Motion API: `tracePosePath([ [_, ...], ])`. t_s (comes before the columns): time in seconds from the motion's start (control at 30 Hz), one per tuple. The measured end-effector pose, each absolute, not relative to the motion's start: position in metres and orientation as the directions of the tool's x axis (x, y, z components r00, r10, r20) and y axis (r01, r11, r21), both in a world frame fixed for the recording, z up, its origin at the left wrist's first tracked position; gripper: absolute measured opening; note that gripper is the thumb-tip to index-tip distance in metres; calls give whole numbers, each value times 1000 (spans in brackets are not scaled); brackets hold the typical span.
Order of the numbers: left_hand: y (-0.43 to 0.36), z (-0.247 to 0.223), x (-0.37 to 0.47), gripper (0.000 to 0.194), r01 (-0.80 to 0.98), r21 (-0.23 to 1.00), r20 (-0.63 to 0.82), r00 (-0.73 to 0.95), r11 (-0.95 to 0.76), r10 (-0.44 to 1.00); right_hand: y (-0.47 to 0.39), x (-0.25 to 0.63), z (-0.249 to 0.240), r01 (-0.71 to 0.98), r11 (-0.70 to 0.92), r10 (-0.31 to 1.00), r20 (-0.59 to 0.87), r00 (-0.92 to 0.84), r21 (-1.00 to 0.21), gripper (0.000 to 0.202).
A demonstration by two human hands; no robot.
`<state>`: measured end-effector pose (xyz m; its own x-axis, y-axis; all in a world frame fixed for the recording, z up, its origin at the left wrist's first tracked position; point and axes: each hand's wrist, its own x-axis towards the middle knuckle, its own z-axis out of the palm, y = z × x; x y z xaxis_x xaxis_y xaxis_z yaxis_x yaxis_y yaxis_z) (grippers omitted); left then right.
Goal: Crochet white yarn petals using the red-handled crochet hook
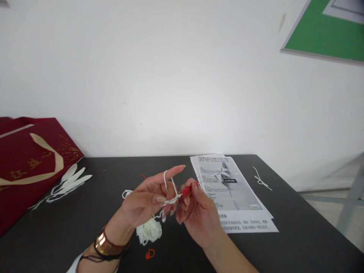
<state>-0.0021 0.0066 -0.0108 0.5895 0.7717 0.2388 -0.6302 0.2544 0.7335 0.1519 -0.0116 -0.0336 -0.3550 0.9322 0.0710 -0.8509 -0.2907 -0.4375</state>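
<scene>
White yarn (174, 186) loops over the raised index finger of my left hand (146, 197). Its thumb and other fingers pinch a short strip of white crochet work (172, 200). My right hand (200, 212) is closed around a red-handled crochet hook (187, 191), whose tip end meets the yarn between the two hands. Fingers hide part of the hook. Below the left hand lies a ball of white yarn (149, 231), with a strand rising toward the fingers. An orange stitch marker (149, 253) rests on the table nearer me.
Printed sheets (247, 223) lie behind and right of my right hand on the black table (284, 242). Farther right is a tied piece of white yarn (261, 182). White petal-shaped pieces (72, 180) sit left, beside a dark red bag (31, 159). A white wall stands behind.
</scene>
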Motion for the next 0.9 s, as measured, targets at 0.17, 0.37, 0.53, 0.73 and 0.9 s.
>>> tracePosePath([
  [0.17, 7, -11, 1, 60, -637, 721, 176, 549, 272, 817, -12, 154, -32, -851, -248, 947, 67, -313, -462, 16],
  [0.37, 12, -12, 1, 59, -595, 698, 40, 589, 399, 807, -10, 155, -29, -844, -258, 952, 26, -305, -470, 19],
  [0.53, 12, -8, -1, 44, -515, 748, 4, 633, 418, 774, -7, 157, -31, -856, -299, 949, -37, -314, -422, 15],
  [0.73, 12, -3, -2, 46, -494, 783, 31, 638, 378, 770, -6, 156, -32, -857, -315, 947, -79, -310, -407, 13],
  [0.9, 11, -2, 1, 47, -470, 810, 28, 631, 352, 776, -8, 157, -30, -855, -310, 948, -63, -313, -417, 12],
])
